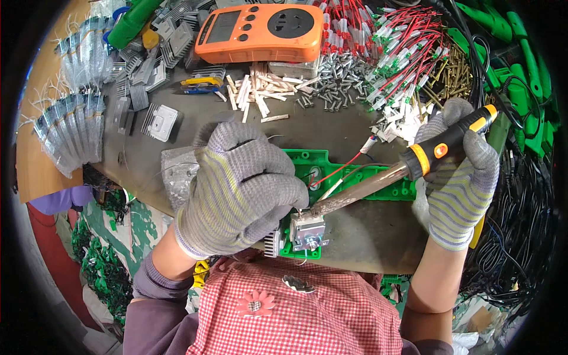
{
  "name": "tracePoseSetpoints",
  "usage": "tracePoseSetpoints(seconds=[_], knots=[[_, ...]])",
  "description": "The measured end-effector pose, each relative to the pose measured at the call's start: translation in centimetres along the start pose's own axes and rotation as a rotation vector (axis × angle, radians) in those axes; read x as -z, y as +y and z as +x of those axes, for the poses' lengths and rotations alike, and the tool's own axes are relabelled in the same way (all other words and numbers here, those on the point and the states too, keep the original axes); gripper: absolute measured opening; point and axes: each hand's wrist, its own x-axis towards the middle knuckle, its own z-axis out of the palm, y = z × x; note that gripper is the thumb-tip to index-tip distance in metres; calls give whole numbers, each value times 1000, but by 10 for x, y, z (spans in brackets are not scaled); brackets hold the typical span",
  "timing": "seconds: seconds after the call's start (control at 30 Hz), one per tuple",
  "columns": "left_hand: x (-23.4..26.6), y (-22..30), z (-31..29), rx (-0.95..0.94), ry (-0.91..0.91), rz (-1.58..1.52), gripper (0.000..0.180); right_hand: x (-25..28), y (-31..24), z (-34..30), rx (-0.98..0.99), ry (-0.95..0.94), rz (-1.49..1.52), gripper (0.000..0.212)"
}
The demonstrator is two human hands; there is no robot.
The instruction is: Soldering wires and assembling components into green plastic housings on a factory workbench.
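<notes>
My right hand (461, 183), in a striped grey glove, is wrapped around the black and yellow handle of a soldering iron (362, 188). The iron slants down to the left, and its tip meets the top of a small metal switch-like part (307, 229) with a short shaft. My left hand (242, 183), gloved the same way, is closed in a pinch just above that part; whatever its fingertips hold is hidden. Beneath lies a green plastic housing (384, 184) with red and dark wires. A finned heat sink (273, 242) sits beside the metal part.
At the back lie an orange meter (260, 32), a pile of screws (337, 80), white sticks (260, 92) and red-wired indicator lights (402, 47). Grey heat sinks (160, 121) and bagged parts (71, 127) are on the left. Black cables (509, 236) and green housings (526, 100) crowd the right.
</notes>
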Motion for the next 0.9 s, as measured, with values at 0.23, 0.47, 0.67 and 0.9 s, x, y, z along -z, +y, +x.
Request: tracePoseSetpoints(seconds=[0.23,0.47,0.67,0.9], knots=[[-1,1,-7,-36,22,135,9,5,-1,0,52,-61,-60,44],[-5,0,-9,-44,44,95,14,3,3,-3,60,-37,-83,50],[-5,0,-10,-51,55,73,22,0,1,-4,89,-65,-75,52],[-8,0,-12,-48,47,75,24,-1,0,-6,102,-131,-81,48]])
